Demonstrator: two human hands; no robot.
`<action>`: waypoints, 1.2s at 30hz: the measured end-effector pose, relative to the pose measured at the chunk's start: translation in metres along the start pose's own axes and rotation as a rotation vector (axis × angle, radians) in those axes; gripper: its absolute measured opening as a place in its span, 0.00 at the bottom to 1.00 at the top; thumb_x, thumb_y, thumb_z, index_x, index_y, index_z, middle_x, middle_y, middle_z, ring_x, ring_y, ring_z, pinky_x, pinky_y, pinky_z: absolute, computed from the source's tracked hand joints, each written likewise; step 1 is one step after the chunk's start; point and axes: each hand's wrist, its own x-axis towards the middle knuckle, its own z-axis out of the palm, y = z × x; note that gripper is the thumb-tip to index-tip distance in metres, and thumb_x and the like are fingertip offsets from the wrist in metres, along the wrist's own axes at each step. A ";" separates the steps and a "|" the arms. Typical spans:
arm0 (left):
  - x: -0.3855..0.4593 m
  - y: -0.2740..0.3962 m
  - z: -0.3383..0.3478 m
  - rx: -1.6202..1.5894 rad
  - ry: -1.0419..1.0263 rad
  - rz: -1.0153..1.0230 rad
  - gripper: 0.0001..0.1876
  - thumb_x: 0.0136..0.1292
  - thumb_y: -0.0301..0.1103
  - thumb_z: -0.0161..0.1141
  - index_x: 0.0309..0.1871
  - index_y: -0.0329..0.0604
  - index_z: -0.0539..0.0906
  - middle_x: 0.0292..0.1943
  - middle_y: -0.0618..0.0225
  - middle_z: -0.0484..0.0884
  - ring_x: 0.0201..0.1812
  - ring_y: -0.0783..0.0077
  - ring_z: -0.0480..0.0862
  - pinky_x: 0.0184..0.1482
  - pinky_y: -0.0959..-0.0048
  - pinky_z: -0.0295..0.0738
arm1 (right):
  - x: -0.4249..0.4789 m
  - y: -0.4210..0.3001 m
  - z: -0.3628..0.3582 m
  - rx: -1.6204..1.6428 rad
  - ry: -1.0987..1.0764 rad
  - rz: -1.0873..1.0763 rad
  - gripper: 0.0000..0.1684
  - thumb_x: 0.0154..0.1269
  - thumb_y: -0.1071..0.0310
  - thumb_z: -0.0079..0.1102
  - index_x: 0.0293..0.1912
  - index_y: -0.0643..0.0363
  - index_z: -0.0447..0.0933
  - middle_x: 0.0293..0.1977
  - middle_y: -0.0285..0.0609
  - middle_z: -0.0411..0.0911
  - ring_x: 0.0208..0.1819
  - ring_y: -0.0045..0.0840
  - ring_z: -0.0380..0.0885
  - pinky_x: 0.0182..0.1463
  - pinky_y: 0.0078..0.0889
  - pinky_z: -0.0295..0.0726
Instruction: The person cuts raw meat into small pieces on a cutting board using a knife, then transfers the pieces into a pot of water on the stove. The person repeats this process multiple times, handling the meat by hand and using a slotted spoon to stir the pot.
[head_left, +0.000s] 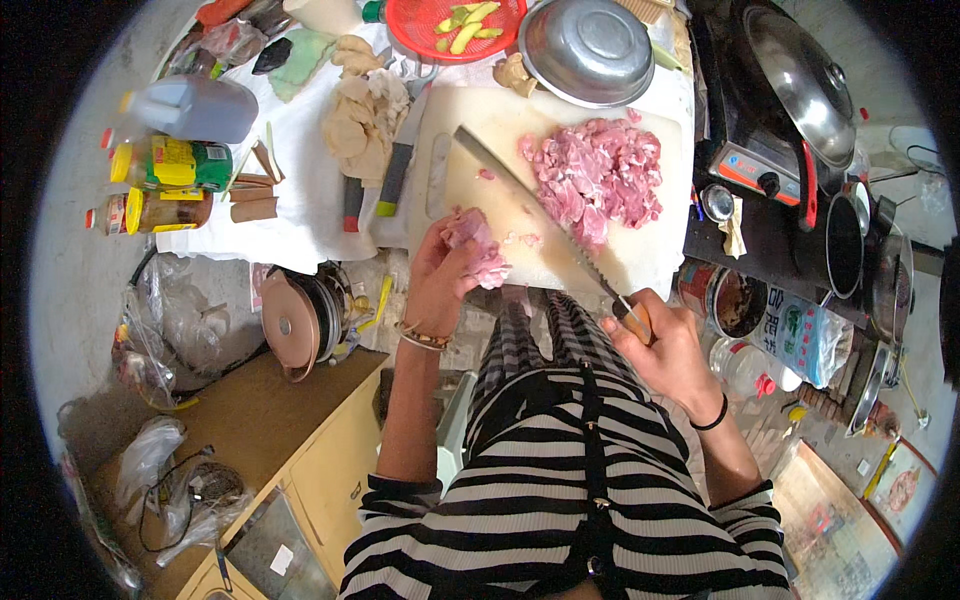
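A large piece of raw meat (477, 244) is held in my left hand (442, 274), over the lower left part of a white cutting board (480, 112). In my right hand (660, 341) is the wooden handle of a large knife (540, 210), seen nearly edge-on; its blade slants up and left above the board. A heap of cut raw meat (600, 176) lies on the right half of the board, and small scraps lie about its middle. Whether the blade touches the board, I cannot tell.
Behind the board stand an upturned metal bowl (589, 49) and a red basket (405, 34) with yellow-green peelings. Left of it lie a knife handle (395, 178), crumpled brown material (356, 131) and several bottles (180, 163). To the right is a portable stove (750, 171) with a lidded pan (802, 75).
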 end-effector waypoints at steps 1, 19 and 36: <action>0.001 -0.003 0.001 -0.073 -0.037 -0.019 0.17 0.68 0.31 0.49 0.59 0.39 0.68 0.52 0.62 0.74 0.48 0.66 0.80 0.48 0.66 0.79 | -0.001 -0.001 -0.001 -0.001 -0.021 -0.002 0.18 0.60 0.60 0.62 0.28 0.64 0.68 0.13 0.45 0.66 0.13 0.31 0.69 0.20 0.32 0.68; 0.018 -0.008 0.045 -0.863 -0.336 -0.353 0.19 0.70 0.45 0.45 0.44 0.36 0.76 0.52 0.54 0.75 0.43 0.60 0.77 0.49 0.65 0.74 | 0.007 0.036 -0.015 1.438 -0.273 0.622 0.21 0.69 0.51 0.49 0.28 0.59 0.67 0.14 0.35 0.61 0.09 0.14 0.55 0.09 0.18 0.54; 0.060 0.033 0.035 -0.118 -0.288 -0.441 0.14 0.66 0.39 0.53 0.49 0.43 0.77 0.38 0.60 0.83 0.27 0.74 0.83 0.27 0.73 0.81 | -0.024 0.056 -0.038 0.699 -0.248 0.498 0.18 0.68 0.59 0.52 0.26 0.58 0.64 0.12 0.31 0.64 0.09 0.13 0.60 0.10 0.19 0.57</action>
